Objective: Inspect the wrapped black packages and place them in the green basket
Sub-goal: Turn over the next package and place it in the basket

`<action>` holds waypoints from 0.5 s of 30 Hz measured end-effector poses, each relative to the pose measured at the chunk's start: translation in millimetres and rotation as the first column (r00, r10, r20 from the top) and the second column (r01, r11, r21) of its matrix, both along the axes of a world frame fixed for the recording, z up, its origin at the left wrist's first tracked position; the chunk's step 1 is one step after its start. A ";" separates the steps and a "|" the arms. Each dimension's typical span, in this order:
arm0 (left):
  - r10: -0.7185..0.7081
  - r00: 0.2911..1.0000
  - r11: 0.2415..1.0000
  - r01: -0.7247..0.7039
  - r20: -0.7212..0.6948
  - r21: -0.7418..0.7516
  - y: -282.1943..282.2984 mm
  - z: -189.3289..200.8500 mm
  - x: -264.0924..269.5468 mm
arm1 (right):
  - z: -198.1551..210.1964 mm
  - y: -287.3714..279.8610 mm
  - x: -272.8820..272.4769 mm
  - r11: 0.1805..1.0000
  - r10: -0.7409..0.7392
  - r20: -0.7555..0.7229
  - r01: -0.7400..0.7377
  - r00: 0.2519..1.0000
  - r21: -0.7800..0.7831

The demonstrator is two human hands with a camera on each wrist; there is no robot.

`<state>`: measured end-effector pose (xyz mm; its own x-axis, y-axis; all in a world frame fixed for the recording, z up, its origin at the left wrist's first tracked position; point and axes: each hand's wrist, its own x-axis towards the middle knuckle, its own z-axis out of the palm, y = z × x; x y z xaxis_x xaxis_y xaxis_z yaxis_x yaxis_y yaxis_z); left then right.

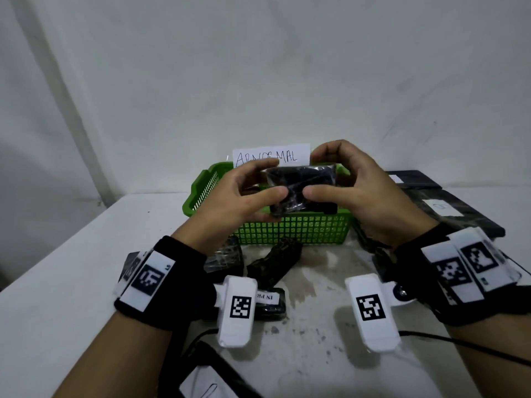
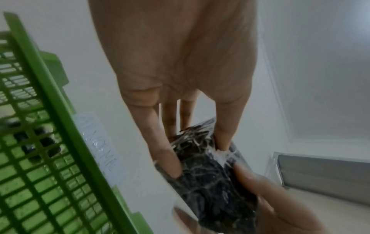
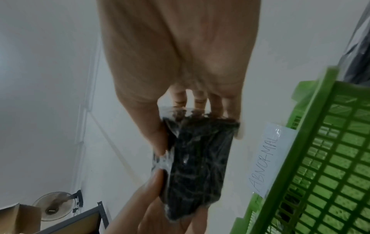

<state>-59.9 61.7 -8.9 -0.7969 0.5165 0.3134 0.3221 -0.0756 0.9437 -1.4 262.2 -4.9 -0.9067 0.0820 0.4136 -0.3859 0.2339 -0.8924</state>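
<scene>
Inspection stage, mid-task. I hold one package [image 1: 300, 189] with both hands above the basket [image 1: 293, 229], which sits at 12 o'clock from me on the table [image 1: 71, 254]. My left hand [image 1: 238, 196] pinches the package's left end, thumb on the near face and fingers curled behind; my right hand [image 1: 359, 191] pinches the right end the same way. Both wrist views confirm the grip: fingertips press into the clear film over the black contents, and the package is clear of the basket rim. A label [image 1: 271, 156] reading ABNORMAL stands at the basket's far rim. Done so far, as I judge it: at least one dark package already seems to lie inside the basket, glimpsed through the mesh in the left wrist view, though the count is hidden. Left to do: finish checking the package in hand and lower it into the basket, then handle the rest. Loose packages [image 1: 273, 264] lie on the table at 6 o'clock of the basket, between it and my wrists; at least three show, one bearing a partly hidden printed tag. Flat black items [image 1: 459, 208] at 3 o'clock of the basket are probably not part of the batch, but I cannot tell.
</scene>
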 end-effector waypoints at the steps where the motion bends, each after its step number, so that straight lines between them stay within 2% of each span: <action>1: 0.004 0.999 1.000 -0.005 -0.034 -0.002 -1.9 0.8 -0.4 | 0.8 0.9 1.2 0.999 0.036 0.094 -0.036 0.995 -0.003; 3: 0.008 0.992 1.000 -0.010 -0.126 -0.018 -4.3 2.0 -0.3 | 1.7 0.5 3.4 0.991 0.130 0.268 -0.125 0.955 -0.038; 5: -0.009 0.981 0.999 0.003 -0.194 -0.035 -3.8 1.9 -0.6 | 3.8 -1.4 4.1 0.978 0.191 0.316 -0.153 0.929 -0.144; 9: -0.064 0.969 0.997 0.055 -0.240 -0.046 -3.5 1.0 0.2 | 3.2 -4.0 -3.3 0.960 0.093 0.188 -0.038 0.978 -0.277; 13: -0.105 0.976 0.994 0.100 -0.189 -0.035 -4.9 0.4 2.1 | 0.3 -3.6 -7.2 0.962 0.001 0.050 0.013 0.999 -0.274; 15: -0.076 0.988 0.996 0.080 -0.138 0.026 -4.0 1.8 1.5 | -0.5 -3.3 -7.0 0.966 0.032 -0.003 -0.032 0.999 -0.255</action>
